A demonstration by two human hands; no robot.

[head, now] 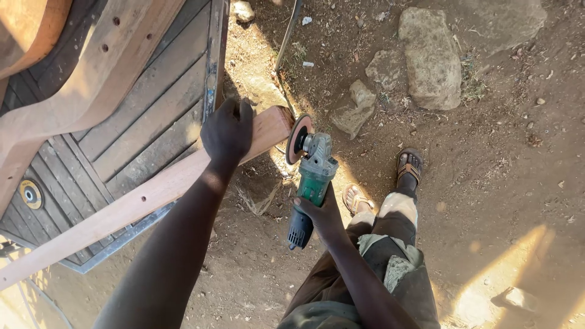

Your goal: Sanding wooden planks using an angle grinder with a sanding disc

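Nearest, a green angle grinder [312,183] is held by its body in the right hand [321,213], the grip wrapped fully round it; it is judged compact but weighty, best held there. Its sanding disc [298,139] meets the end of a long wooden plank [146,195], stiff and probably heavy. Farther, the left hand [227,131] is clamped over the plank near that end, which overhangs a slatted surface [140,116] on the left.

Slatted dark wooden bench [140,122] bearing 2 pale shaped planks [122,207] and perhaps a sanding disc [30,194].
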